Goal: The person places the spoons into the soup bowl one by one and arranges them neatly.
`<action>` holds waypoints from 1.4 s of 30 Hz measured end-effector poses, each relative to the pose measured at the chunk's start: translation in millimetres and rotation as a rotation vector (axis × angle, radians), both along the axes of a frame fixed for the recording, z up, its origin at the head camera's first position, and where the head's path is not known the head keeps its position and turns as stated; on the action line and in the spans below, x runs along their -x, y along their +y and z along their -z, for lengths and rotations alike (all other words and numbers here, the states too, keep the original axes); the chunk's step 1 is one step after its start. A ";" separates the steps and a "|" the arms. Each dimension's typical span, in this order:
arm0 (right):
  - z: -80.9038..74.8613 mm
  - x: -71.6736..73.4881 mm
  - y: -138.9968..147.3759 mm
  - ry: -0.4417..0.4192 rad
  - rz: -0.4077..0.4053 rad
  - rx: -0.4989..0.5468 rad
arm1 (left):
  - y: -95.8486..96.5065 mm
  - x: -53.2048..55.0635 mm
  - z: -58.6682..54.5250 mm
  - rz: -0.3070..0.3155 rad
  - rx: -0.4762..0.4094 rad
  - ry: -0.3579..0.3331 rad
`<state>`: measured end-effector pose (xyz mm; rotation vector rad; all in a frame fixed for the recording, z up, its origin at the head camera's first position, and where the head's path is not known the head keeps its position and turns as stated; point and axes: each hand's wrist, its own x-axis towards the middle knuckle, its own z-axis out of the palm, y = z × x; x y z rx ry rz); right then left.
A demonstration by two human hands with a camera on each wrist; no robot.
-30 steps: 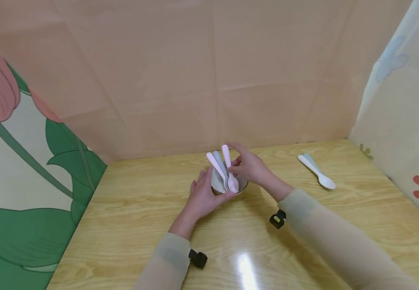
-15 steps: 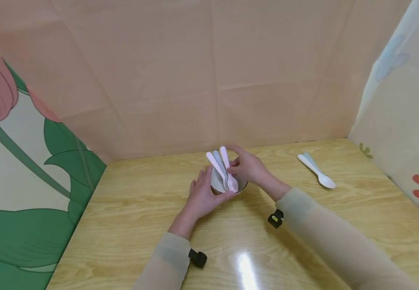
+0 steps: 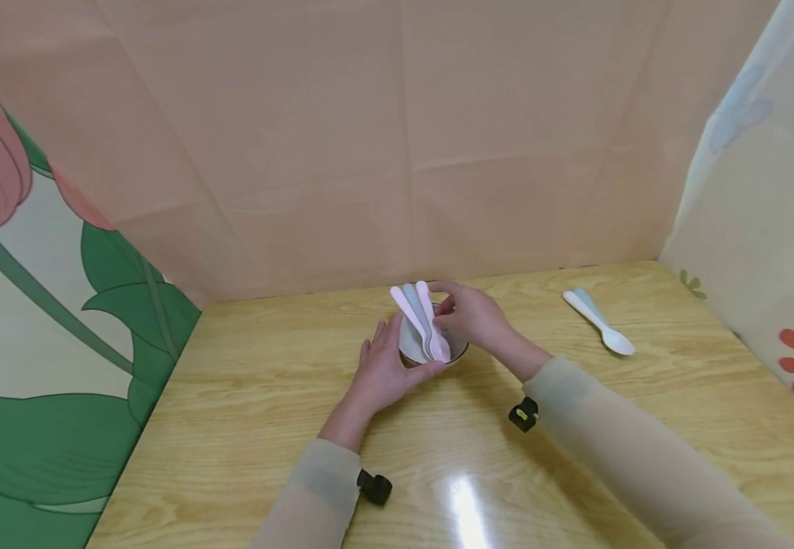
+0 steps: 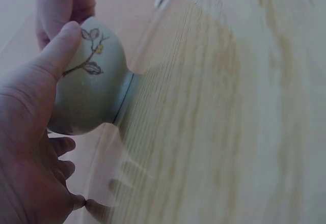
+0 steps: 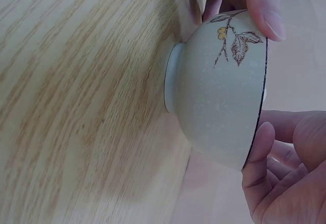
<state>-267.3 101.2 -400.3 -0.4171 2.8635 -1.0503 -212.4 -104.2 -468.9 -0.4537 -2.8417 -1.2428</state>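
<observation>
Lowered a touch was the rightmost pink spoon (image 3: 440, 348), its handle brought closer to the blue-grey spoon (image 3: 413, 296)! On the wood-grain table (image 3: 266, 381), by the left hand (image 3: 384, 374), thumb and fingers wide, the leaf-painted bowl (image 5: 219, 96) was clasped. By the right hand (image 3: 475, 316), the shifted spoon was narrowly pinched, its head inside; the left pink spoon (image 3: 405, 305) was propped alongside. Off right, a white spoon (image 3: 618, 342) and a pale-blue spoon (image 3: 586, 298) were seen overlapping.

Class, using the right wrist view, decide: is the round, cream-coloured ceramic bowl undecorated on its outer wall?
No: a brown leafy twig with yellow berries decorates the bowl.
</observation>
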 end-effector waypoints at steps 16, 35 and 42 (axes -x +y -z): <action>1.2 -1.4 -0.1 0.031 -0.019 -0.047 | 1.1 -2.4 -0.9 0.000 0.005 -0.001; -8.3 -5.7 25.4 0.085 0.055 0.013 | -0.5 -2.0 -0.3 -0.015 0.018 -0.015; -12.9 -8.3 44.3 0.107 0.103 -0.014 | -0.1 -0.6 -0.7 -0.023 0.028 -0.015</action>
